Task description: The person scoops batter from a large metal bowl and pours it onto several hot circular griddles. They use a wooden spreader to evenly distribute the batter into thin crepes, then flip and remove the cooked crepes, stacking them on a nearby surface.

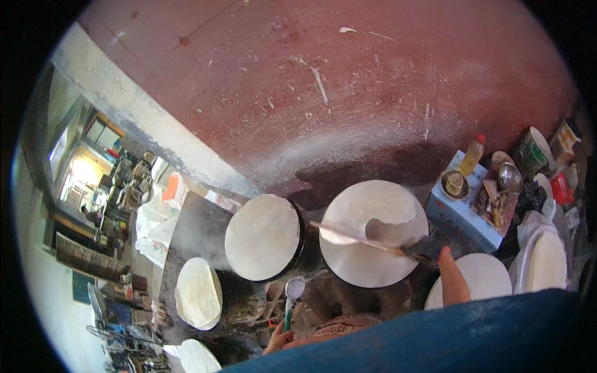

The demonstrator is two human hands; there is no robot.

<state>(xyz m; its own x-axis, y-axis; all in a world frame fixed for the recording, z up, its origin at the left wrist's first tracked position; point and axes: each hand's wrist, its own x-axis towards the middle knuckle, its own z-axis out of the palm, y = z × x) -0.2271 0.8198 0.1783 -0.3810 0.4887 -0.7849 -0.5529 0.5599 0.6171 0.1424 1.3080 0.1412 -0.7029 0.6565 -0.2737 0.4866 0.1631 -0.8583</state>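
Grips a small round metal ladle [295, 288] with a green handle in the left hand [279, 339], with fingers clamped round that handle. Has the right hand [454, 281] beside the dark end of a long, flat wooden scraper [354, 236] slanting across a large, round, whitish coating [347, 212], but cannot tell right fingers as clamped or loose. Faces a thin, round, off-white sheet [262, 237] to the left and a pale blue cardboard box [463, 214] to the right.

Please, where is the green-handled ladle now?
In the head view, the ladle is at lower centre, in the left hand, just below the left of two large white discs.
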